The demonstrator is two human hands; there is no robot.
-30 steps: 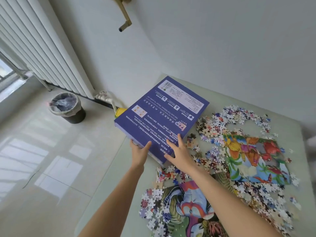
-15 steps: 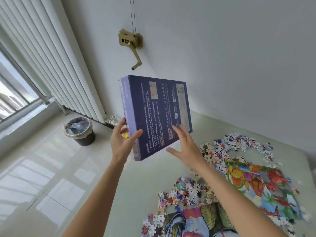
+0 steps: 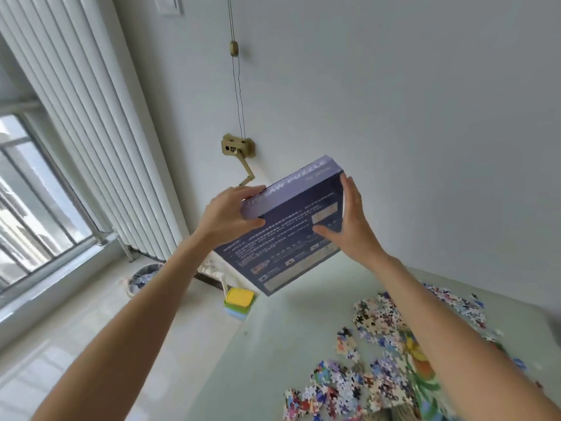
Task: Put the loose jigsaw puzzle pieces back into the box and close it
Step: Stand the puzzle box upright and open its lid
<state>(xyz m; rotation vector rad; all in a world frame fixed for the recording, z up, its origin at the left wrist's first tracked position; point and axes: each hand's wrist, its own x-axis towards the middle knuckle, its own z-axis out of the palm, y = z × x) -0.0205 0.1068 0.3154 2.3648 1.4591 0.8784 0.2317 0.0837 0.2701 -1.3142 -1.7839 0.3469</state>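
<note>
From the head view I see the dark blue puzzle box (image 3: 291,226) held up in the air, closed, above the bench (image 3: 273,354). My left hand (image 3: 226,218) pinches its upper corner; my right hand (image 3: 349,226), fingers straight, presses its right edge. Loose puzzle pieces (image 3: 349,387) lie on the bench.

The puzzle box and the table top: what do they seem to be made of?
The puzzle box looks like printed cardboard with a slight sheen: sharp folded edges, and text printed on its faces. The table top seems to be pale green glass or a glossy laminate: smooth, with soft reflections. I cannot tell which.
</note>
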